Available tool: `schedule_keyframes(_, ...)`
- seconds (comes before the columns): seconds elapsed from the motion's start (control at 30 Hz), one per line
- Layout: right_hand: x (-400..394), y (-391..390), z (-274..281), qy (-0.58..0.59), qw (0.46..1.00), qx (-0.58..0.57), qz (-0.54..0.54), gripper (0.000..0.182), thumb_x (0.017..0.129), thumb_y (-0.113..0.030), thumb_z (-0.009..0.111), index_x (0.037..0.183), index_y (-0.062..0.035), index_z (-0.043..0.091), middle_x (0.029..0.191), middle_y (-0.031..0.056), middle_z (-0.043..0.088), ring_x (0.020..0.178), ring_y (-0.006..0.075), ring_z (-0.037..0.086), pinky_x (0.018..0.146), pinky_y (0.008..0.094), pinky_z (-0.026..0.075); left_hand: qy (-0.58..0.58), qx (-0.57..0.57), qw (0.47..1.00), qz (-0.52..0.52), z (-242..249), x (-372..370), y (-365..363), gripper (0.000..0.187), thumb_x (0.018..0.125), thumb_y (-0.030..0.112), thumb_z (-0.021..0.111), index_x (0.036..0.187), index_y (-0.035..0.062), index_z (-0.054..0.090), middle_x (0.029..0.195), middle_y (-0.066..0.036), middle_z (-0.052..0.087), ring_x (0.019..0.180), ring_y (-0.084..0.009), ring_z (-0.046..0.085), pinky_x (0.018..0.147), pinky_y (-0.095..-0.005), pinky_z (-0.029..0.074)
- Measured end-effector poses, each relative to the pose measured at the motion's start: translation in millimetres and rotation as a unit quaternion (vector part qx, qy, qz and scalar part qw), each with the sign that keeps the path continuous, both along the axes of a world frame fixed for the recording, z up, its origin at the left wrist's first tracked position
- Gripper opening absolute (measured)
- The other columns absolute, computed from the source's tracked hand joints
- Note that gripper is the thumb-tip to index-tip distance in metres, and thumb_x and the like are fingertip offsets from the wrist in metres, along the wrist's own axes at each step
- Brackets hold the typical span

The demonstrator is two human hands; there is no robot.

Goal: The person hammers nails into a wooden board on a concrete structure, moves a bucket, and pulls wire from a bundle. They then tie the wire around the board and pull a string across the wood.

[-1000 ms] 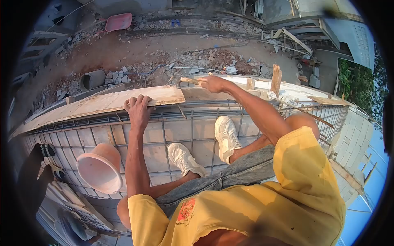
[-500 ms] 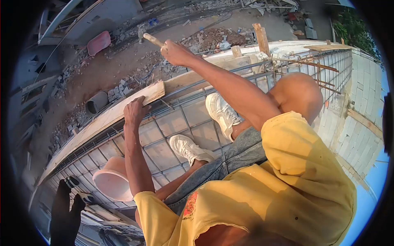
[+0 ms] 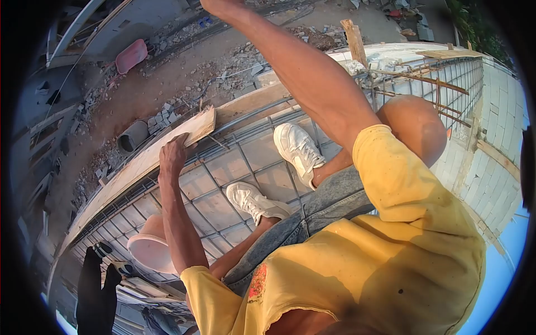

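My left hand (image 3: 173,156) is closed on the top edge of a long wooden board (image 3: 145,159), near its splintered end. The board runs along the outer edge of a steel bar grid (image 3: 237,148). My right arm is raised across the top of the view. Only the lower part of my right hand (image 3: 220,6) shows at the top edge; its fingers, and anything in them, are out of the frame.
Beside my left forearm stands a pink bucket (image 3: 153,248). Another person's legs (image 3: 92,290) are at the lower left. Upright wooden stake (image 3: 354,42) and rusty bars (image 3: 430,84) stand at the upper right. Rubble and a pink tub (image 3: 132,56) lie below the edge.
My right hand has swung upward, and the hammer it held is now out of view. My left hand stays on the board, slightly left of before in the view.
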State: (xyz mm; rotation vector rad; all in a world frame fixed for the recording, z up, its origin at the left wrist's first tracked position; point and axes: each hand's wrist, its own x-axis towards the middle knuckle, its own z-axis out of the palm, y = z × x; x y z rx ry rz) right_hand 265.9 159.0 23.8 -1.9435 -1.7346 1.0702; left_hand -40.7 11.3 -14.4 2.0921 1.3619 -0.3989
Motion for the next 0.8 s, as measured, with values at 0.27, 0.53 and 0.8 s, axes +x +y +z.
schedule_keyframes(0.27, -11, -66, -117, -0.079, 0.884, -0.148, 0.437, 0.057, 0.100, -0.029, 0.057, 0.154, -0.0198, 0.042, 0.135, 0.0221, 0.062, 0.123, 0.0395, 0.060, 0.103, 0.0495, 0.048, 0.006, 0.004, 1.000, 0.009, 1, -5, -3, 0.052, 0.084, 0.040, 0.077, 0.126, 0.0101, 0.069, 0.118, -0.015, 0.071, 0.108, -0.0336, 0.068, 0.091, -0.0445, 0.053)
schedule_keyframes(0.53, 3, 75, 8, -0.015, 0.978, 0.205, -0.029, 0.041, 0.102, -0.035, 0.051, 0.135, -0.0118, 0.056, 0.087, 0.0163, 0.070, 0.078, 0.0375, 0.068, 0.070, 0.0501, 0.053, -0.035, -0.024, 0.998, 0.034, -3, -6, -5, 0.050, 0.084, 0.038, 0.076, 0.124, 0.0086, 0.069, 0.115, -0.017, 0.072, 0.107, -0.0350, 0.068, 0.090, -0.0440, 0.053)
schedule_keyframes(0.8, -59, -35, -113, -0.079, 0.880, -0.205, 0.422, 0.051, 0.102, -0.033, 0.049, 0.149, -0.0120, 0.049, 0.138, 0.0204, 0.060, 0.126, 0.0384, 0.058, 0.104, 0.0472, 0.046, -0.052, 0.050, 0.997, 0.014, -5, -28, 6, 0.050, 0.082, 0.037, 0.078, 0.123, 0.0090, 0.071, 0.115, -0.016, 0.072, 0.106, -0.0355, 0.068, 0.091, -0.0449, 0.053)
